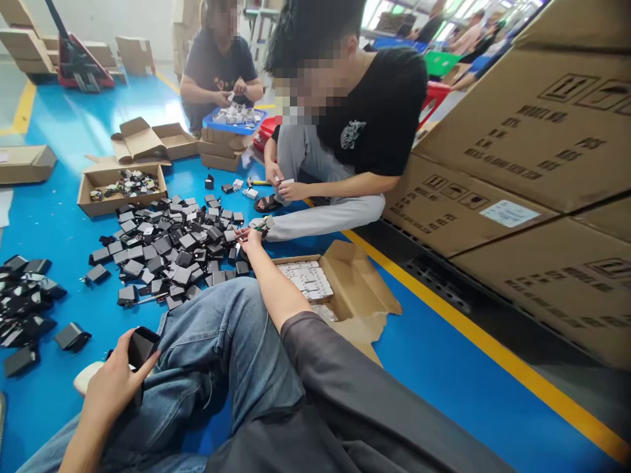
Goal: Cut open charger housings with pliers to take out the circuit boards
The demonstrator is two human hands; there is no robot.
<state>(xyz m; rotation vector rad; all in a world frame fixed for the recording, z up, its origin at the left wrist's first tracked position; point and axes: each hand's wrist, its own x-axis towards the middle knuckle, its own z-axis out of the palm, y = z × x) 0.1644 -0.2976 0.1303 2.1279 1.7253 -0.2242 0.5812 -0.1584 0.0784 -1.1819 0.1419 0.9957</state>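
Observation:
My left hand (113, 374) is closed around an open black plastic casing (144, 346) beside my bent knee. Stretched out to the far right edge of a heap of black plastic casings (167, 246), my right hand (252, 239) has its fingers closed on a small green-and-pale part (266, 225). That part is too small to name, though it resembles a circuit board. A second pile of black casings (29, 302), several of them opened, lies on the floor to my left. One loose black casing (73, 337) rests between that pile and my left hand.
A carton of small electronic parts (89, 200) stands behind the heap. An open carton of white adapters (355, 276) sits right of my knee. A co-worker (374, 125) crouches close ahead; another sits behind a blue basket (236, 128). Large stacked boxes (517, 151) line the right side.

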